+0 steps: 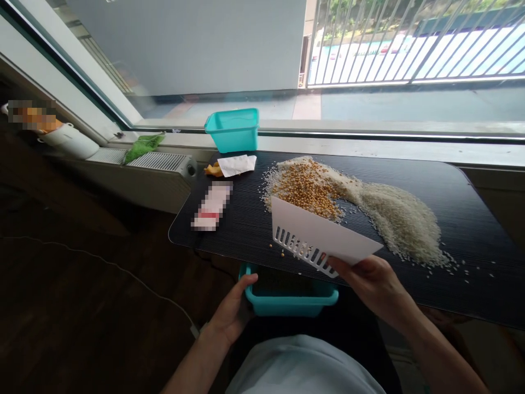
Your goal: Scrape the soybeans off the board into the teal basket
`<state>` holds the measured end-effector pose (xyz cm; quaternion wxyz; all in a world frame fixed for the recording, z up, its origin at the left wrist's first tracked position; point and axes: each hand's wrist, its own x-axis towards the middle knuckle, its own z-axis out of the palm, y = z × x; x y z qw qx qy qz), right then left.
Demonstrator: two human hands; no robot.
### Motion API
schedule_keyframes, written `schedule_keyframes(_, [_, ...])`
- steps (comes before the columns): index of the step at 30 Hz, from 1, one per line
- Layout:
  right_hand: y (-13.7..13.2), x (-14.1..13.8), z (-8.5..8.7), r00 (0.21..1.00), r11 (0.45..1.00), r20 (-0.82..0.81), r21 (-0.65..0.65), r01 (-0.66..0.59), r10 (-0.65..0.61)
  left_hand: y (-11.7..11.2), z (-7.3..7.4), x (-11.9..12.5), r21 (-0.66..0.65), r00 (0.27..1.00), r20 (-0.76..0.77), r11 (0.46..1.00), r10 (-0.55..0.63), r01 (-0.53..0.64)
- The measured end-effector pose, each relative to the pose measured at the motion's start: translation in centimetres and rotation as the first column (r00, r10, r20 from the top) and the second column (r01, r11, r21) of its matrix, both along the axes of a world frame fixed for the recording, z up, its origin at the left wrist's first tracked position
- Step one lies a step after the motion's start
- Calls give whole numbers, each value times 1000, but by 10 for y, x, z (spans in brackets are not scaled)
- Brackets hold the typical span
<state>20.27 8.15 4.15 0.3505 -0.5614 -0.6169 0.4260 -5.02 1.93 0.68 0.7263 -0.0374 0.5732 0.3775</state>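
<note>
My right hand (373,279) grips a thin white plastic panel (315,227) by its right end, thumb across the slotted edge. The panel is tilted, with its slotted lower edge just above the table's front edge. Behind it lies a pile of yellow-orange grains (305,189), like corn or dried peas, mixed with white rice. A long heap of rice (404,219) stretches off to the right. My left hand (232,312) grasps the left end of a turquoise plastic bin (291,302), thumb over the rim, below the front edge. The bin's shadowed contents I cannot make out.
A second turquoise bin (233,134) stands at the back by the window. A white tissue (237,165) and a blurred pinkish item (212,206) lie on the dark table (238,235). Left are a radiator (164,164) with a green cloth (143,148) and a floor cable (123,268).
</note>
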Motion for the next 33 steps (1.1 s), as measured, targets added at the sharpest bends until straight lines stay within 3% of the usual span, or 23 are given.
schedule_keyframes(6, [9, -21, -5, 996, 996, -8, 23, -91, 91, -4, 1, -12, 5, 997, -35, 998, 62, -62])
schedule_keyframes(11, [5, -12, 4, 976, 976, 46, 9, -216, 215, -6, 1, -13, 38, 999, -24, 999, 36, -35])
schedule_keyframes(18, [-9, 32, 11, 997, 999, 78, 33, -11, 8, -7, 0, -9, 34, 999, -41, 999, 35, -33])
schedule_keyframes(22, [-13, 37, 5, 998, 1000, 60, -8, 29, -28, -7, 1, -1, 15, 999, -40, 1000, 25, -24])
schedule_keyframes(33, [-13, 23, 8, 987, 987, 22, -21, -159, 159, -8, 2, 5, 27, 999, -38, 999, -20, 21])
